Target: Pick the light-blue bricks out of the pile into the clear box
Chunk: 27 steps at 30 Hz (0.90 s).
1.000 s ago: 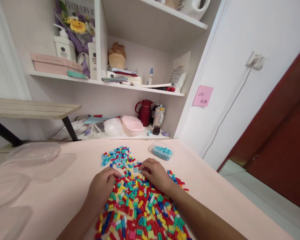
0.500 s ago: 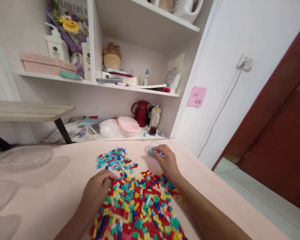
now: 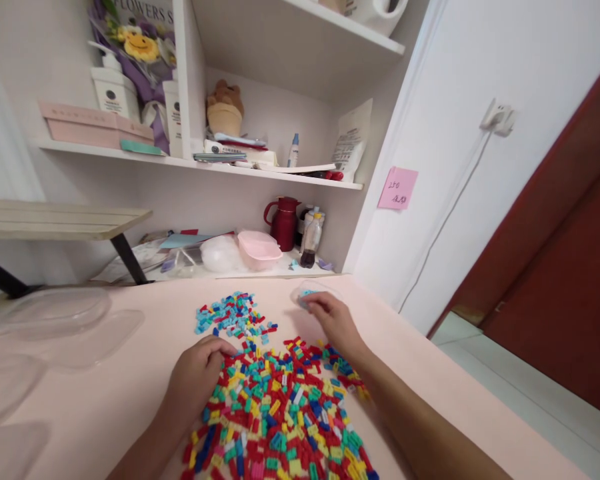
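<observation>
A wide heap of small toy building bricks [image 3: 280,413] in red, yellow, green, blue and white covers the front of the table. At its upper left edge rests my left hand [image 3: 199,369], fingers curled and thumb near the index fingertip; a bit of light blue shows there, too small to tell if it is gripped. My right hand [image 3: 337,325] is over the clear plastic box [image 3: 296,291] of light blue bricks, its fingertips pinched together at the rim and hiding most of the contents. A smaller, mostly light blue pile [image 3: 233,313] lies behind the heap.
Clear plastic lids and trays [image 3: 60,310] lie at the left, beside a wooden stand [image 3: 65,220]. Behind the table, shelves hold a red jug [image 3: 283,225], a bottle [image 3: 310,241] and a pink bowl [image 3: 259,248]. A pink note [image 3: 398,188] is on the wall.
My right hand has moved from the upper edge of the heap, back and right, to the clear box and stays there. My left hand has kept its place by the heap.
</observation>
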Each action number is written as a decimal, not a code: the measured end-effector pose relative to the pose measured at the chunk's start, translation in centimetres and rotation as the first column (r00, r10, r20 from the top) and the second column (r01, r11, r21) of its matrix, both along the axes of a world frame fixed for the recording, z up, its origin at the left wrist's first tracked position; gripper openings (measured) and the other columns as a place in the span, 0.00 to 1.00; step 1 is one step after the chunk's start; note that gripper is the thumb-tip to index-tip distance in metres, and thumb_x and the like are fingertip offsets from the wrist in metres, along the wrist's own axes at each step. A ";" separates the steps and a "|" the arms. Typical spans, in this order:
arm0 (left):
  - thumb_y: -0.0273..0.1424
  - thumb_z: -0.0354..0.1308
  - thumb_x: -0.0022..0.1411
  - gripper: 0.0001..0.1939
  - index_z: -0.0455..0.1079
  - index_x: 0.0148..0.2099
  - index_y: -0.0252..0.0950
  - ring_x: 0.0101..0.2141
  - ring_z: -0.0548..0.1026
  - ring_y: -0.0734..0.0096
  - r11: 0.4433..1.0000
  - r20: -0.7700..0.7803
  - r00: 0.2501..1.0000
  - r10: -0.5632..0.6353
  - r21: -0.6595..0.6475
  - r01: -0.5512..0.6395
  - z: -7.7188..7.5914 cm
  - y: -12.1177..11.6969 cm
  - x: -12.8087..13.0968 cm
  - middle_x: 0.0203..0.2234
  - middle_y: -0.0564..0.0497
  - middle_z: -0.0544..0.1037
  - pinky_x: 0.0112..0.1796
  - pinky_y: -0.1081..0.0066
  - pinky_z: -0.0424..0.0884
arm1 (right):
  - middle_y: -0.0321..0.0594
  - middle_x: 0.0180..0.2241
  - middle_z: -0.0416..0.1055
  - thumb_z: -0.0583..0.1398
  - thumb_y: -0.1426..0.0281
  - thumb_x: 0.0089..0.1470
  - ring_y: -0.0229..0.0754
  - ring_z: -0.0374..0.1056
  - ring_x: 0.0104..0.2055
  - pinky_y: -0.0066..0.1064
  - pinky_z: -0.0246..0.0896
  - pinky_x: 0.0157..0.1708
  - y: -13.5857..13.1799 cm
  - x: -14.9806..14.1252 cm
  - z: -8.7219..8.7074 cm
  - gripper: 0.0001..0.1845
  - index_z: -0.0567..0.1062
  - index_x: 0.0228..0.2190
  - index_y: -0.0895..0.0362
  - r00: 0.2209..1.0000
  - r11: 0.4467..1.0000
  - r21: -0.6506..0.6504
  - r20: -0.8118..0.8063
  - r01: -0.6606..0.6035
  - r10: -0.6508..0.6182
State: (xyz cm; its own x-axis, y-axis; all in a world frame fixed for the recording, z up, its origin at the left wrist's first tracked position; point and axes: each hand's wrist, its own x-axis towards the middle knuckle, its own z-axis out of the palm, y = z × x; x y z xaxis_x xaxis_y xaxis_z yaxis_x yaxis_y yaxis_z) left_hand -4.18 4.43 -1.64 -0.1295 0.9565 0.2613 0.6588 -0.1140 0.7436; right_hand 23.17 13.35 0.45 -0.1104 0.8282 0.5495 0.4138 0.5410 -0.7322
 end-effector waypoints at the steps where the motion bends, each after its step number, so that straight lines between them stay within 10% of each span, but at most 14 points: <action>1: 0.28 0.45 0.52 0.16 0.76 0.29 0.42 0.38 0.77 0.68 1.000 0.001 1.000 -0.004 -0.002 0.004 0.0 0.0 0.0 0.33 0.55 0.81 0.41 0.71 0.70 | 0.41 0.38 0.75 0.56 0.70 0.56 0.44 0.69 0.40 0.36 0.62 0.44 -0.7 -0.8 0.0 0.12 0.79 0.37 0.54 0.988 0.996 0.016 0.125 -0.091 0.089; 9: 0.28 0.45 0.52 0.16 0.76 0.29 0.42 0.38 0.77 0.67 1.000 0.017 1.000 -0.019 -0.005 0.019 0.1 0.0 0.0 0.34 0.54 0.80 0.42 0.70 0.70 | 0.43 0.41 0.70 0.54 0.72 0.61 0.43 0.66 0.43 0.35 0.61 0.43 -3.2 -4.4 -1.8 0.19 0.74 0.50 0.46 0.774 0.945 0.092 0.601 -0.314 0.199; 27: 0.27 0.45 0.52 0.17 0.76 0.29 0.42 0.37 0.77 0.67 1.000 0.014 1.000 -0.015 0.008 0.015 0.1 -0.1 0.1 0.33 0.54 0.81 0.41 0.70 0.70 | 0.40 0.37 0.74 0.59 0.76 0.54 0.42 0.70 0.40 0.34 0.63 0.44 -2.0 -4.1 -2.8 0.11 0.79 0.37 0.51 0.870 0.979 -0.017 0.456 -0.201 0.187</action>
State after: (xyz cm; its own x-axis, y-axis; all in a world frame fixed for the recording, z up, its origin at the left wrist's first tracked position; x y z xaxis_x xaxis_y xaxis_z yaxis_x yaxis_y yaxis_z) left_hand -4.06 4.33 -1.52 -0.1191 0.9561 0.2676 0.6467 -0.1298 0.7517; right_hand 19.09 11.37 -2.38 -0.5099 0.7481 0.4246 0.5804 0.6636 -0.4721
